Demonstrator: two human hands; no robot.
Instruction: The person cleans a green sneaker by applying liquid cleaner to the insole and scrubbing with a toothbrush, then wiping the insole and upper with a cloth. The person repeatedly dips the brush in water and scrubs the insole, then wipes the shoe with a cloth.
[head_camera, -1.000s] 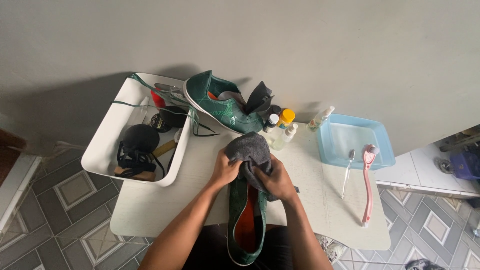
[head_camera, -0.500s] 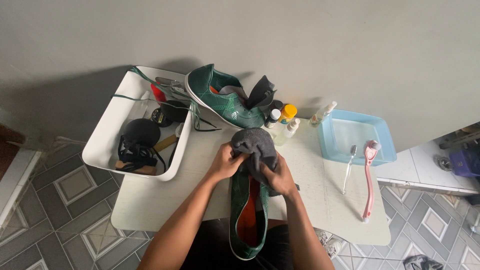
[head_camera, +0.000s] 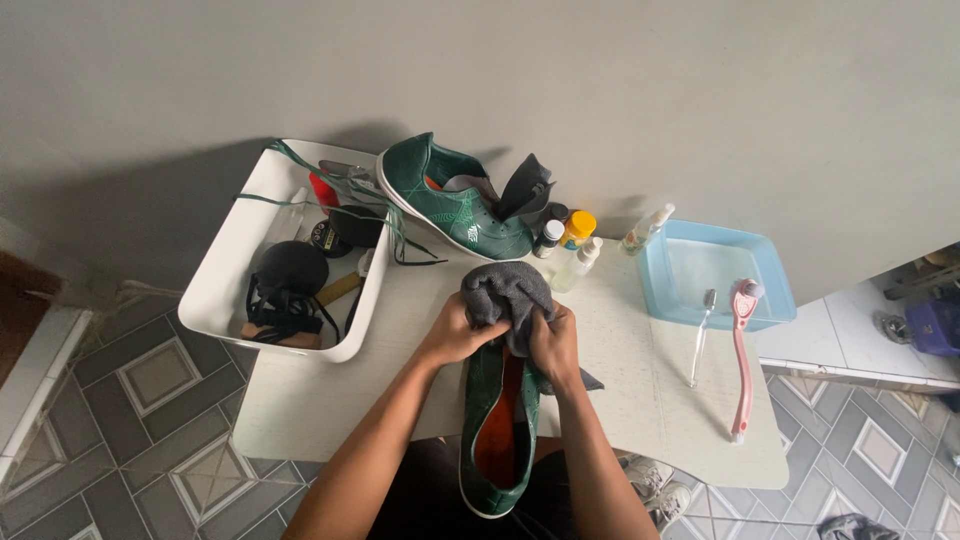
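A green shoe (head_camera: 495, 440) with an orange lining lies lengthwise on the white table (head_camera: 310, 400), its heel toward me. A dark grey cloth (head_camera: 505, 290) covers its toe. My left hand (head_camera: 455, 335) presses the cloth and the shoe's left side. My right hand (head_camera: 555, 345) grips the cloth on the right side. A second green shoe (head_camera: 450, 205) lies on its side at the table's back, its tongue sticking up.
A white tub (head_camera: 235, 265) at the left holds a black brush, laces and small tools. Small bottles (head_camera: 570, 245) stand behind the cloth. A blue tray (head_camera: 715, 275), a toothbrush (head_camera: 700, 335) and a pink long-handled brush (head_camera: 738, 360) lie at the right. Tiled floor surrounds the table.
Both hands and the cloth have shifted slightly along the shoe's toe; the view has tilted a little. Other things stay put.
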